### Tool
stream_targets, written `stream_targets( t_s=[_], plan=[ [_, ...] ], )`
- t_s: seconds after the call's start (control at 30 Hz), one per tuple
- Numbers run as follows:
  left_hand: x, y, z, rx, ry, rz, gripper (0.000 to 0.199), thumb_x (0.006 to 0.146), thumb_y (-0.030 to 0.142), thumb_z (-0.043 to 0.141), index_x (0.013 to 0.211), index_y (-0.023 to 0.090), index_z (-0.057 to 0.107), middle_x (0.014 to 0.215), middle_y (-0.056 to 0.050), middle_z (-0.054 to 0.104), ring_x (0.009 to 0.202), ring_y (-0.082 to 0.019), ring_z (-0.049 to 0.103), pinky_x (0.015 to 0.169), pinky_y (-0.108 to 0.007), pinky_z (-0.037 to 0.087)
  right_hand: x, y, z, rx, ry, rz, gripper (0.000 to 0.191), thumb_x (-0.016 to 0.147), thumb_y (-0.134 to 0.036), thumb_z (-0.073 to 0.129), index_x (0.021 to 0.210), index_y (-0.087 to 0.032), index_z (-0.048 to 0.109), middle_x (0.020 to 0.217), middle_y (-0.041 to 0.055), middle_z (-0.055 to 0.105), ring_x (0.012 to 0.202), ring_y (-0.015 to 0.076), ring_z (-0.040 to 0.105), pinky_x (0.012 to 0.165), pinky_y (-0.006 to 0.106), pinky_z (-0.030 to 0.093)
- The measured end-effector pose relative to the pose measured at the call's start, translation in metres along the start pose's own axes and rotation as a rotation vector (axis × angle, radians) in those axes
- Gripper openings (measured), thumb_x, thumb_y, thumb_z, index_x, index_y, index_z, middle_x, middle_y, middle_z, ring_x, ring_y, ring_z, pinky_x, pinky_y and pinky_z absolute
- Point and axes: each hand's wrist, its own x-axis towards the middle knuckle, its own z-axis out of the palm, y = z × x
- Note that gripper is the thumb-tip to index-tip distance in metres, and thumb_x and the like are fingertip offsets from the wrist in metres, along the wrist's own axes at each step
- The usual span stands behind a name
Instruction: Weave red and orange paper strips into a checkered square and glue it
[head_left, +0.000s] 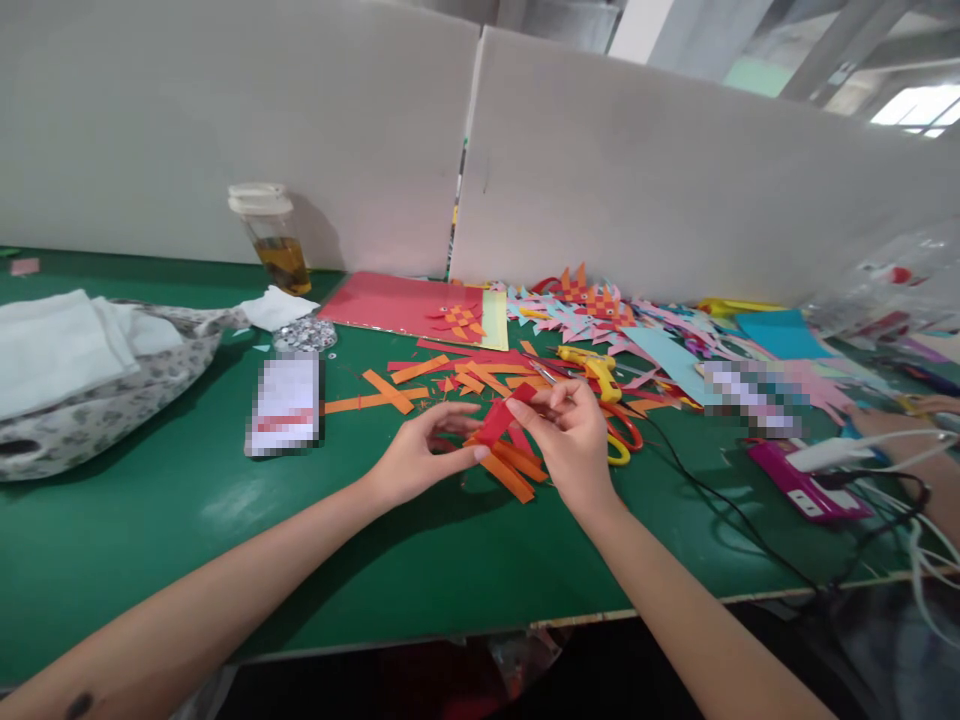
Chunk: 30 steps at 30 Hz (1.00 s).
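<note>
Between my hands is a bundle of woven paper strips, with a red strip (498, 422) on top and orange strips (513, 478) hanging toward me. My left hand (427, 445) pinches its left side between thumb and fingers. The red strip's upper end is gripped by my right hand (564, 432), thumb against curled fingers. Just beyond lie loose orange strips (390, 392) and small scraps on the green table (315, 560). Scissors (628, 432) with orange and yellow handles rest partly behind my right hand. A yellow glue gun (591, 366) lies behind them.
A phone (285, 408), a bag of small shiny pieces (304, 336) and a lidded cup (276, 245) stand left. A woven paper fish (460, 322) lies on red sheets (397, 300). Rightward are paper pieces, a purple power strip (802, 485), cables and another person's hand (900, 430).
</note>
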Motion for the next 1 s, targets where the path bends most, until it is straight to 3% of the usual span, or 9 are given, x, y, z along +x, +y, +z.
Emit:
stream_targets(
  t_s=[0.1,0.2,0.3,0.4,0.47,0.77,1.0],
  plan=[
    [-0.001,-0.002,0.002,0.0,-0.045,-0.047,0.04,0.069,0.035,0.069,0.104,0.018,0.059,0.093,-0.007,0.068,0.083,-0.018,0.063,0.07,-0.028,0.051,-0.001,0.002,0.001,0.007,0.006,-0.002,0.04,0.065,-0.035,0.071,0.071,-0.025,0.033,0.073,-0.0028,0.058,0.062,0.0127,0.06,0.059,0.029,0.053],
    [0.001,-0.003,0.001,-0.061,-0.001,-0.099,0.029,0.071,0.035,0.067,0.092,0.016,0.062,0.08,-0.003,0.068,0.069,-0.013,0.063,0.065,-0.025,0.052,0.001,0.005,0.001,0.045,-0.011,0.018,0.04,0.065,-0.037,0.07,0.072,-0.025,0.033,0.076,-0.0021,0.06,0.068,0.0142,0.063,0.065,0.031,0.054],
    [0.004,-0.002,-0.002,-0.147,0.079,-0.128,0.026,0.068,0.031,0.07,0.087,0.015,0.062,0.071,0.001,0.067,0.063,-0.01,0.062,0.064,-0.023,0.052,0.003,0.008,-0.001,0.033,-0.144,0.095,0.042,0.063,-0.036,0.072,0.073,-0.024,0.033,0.076,-0.0007,0.063,0.075,0.0161,0.065,0.071,0.032,0.053],
    [0.006,0.0,-0.004,-0.211,0.157,-0.153,0.028,0.065,0.03,0.072,0.086,0.014,0.062,0.07,0.001,0.067,0.061,-0.009,0.062,0.063,-0.022,0.052,0.003,0.013,-0.004,-0.07,-0.312,0.173,0.041,0.062,-0.033,0.073,0.073,-0.023,0.034,0.073,-0.0003,0.065,0.071,0.0163,0.065,0.07,0.032,0.051],
    [0.006,0.002,-0.005,-0.233,0.177,-0.167,0.028,0.065,0.029,0.072,0.087,0.014,0.062,0.073,0.0,0.068,0.062,-0.009,0.062,0.064,-0.022,0.052,0.003,0.016,-0.005,-0.117,-0.354,0.181,0.038,0.065,-0.033,0.07,0.073,-0.023,0.034,0.071,-0.0006,0.066,0.069,0.0161,0.064,0.067,0.031,0.05],
    [0.007,0.002,-0.006,-0.24,0.182,-0.212,0.032,0.065,0.028,0.073,0.092,0.014,0.063,0.076,-0.001,0.069,0.063,-0.009,0.064,0.063,-0.02,0.052,0.001,0.017,-0.004,-0.154,-0.265,0.023,0.033,0.071,-0.03,0.065,0.069,-0.023,0.033,0.07,0.0,0.064,0.068,0.0153,0.063,0.064,0.029,0.049],
    [0.006,0.0,-0.005,-0.282,0.18,-0.215,0.03,0.063,0.028,0.074,0.086,0.013,0.063,0.073,0.0,0.068,0.062,-0.009,0.063,0.061,-0.02,0.051,0.0,0.016,-0.003,-0.156,-0.286,0.068,0.038,0.067,-0.034,0.068,0.07,-0.023,0.032,0.073,0.0008,0.065,0.067,0.0162,0.064,0.066,0.031,0.052]
  ],
)
